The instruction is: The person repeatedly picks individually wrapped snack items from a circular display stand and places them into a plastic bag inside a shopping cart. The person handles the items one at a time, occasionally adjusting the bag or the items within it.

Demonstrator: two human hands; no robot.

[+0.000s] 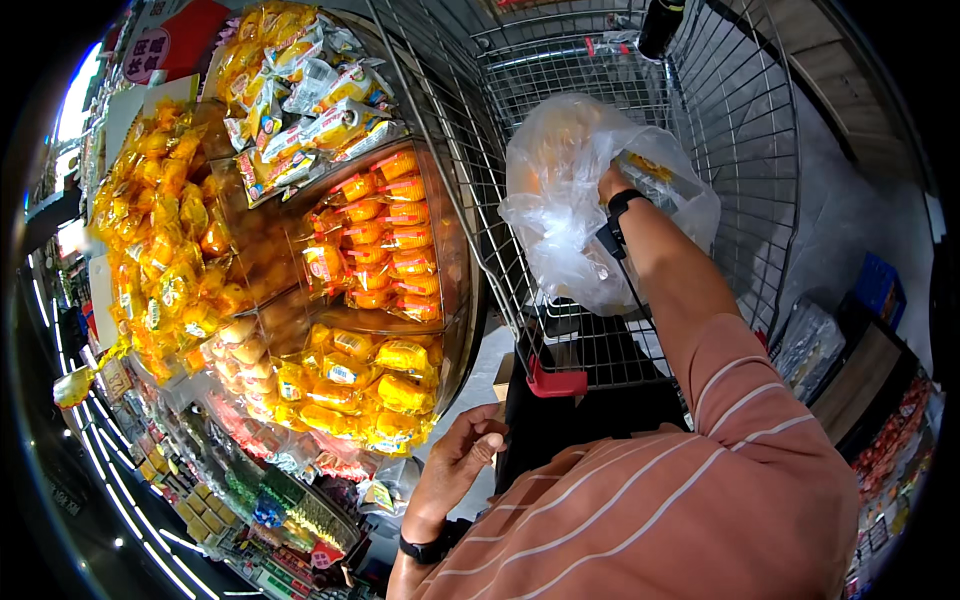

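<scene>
A translucent white plastic bag (562, 202) with goods inside rests in the wire shopping cart (517, 322). My right hand (613, 184) reaches to the bag's right side, and the film and my wrist hide most of its fingers. Beside it, a package with yellow print (649, 168) shows through the plastic. A black strap with a cord circles my right wrist. My left hand (466, 454) hangs near my body, below the cart's red corner piece (556, 379). Its fingers are loosely bent, with nothing visible in them.
To the left, a round display stand holds yellow-wrapped packaged cakes (352, 375), orange stacked packs (405, 232) and silver-and-yellow packets (330, 127). A black bottle (661, 27) stands at the cart's far end. Plastic-wrapped goods (808, 349) lie at the right.
</scene>
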